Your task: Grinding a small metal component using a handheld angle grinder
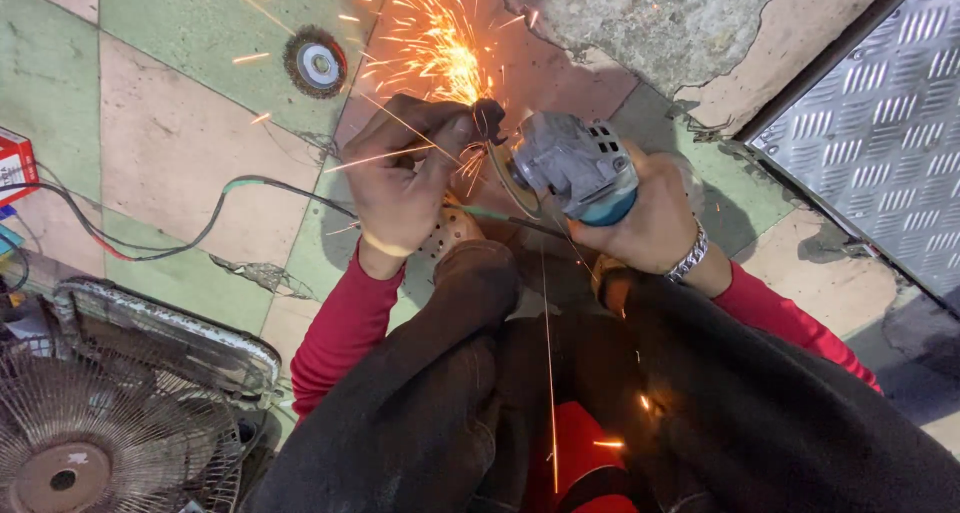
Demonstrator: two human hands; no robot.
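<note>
Even, fairly bright light falls on the tiled floor (180, 143), casting only soft, short shadows, such as the one beside the broken concrete (650, 23). The sparks (440, 48) are the brightest spot, blown out to white-orange at their core and streaking in long motion-blurred lines. The dark trousers (600, 403) at the bottom lose detail in shadow, and the fan grille (100, 423) bows slightly at the wide-angle edge.

The left hand (405, 178) was curled shut, fingertips pinched at its far right. The right hand (650, 218) gripped closed, wrist bent near-right.
</note>
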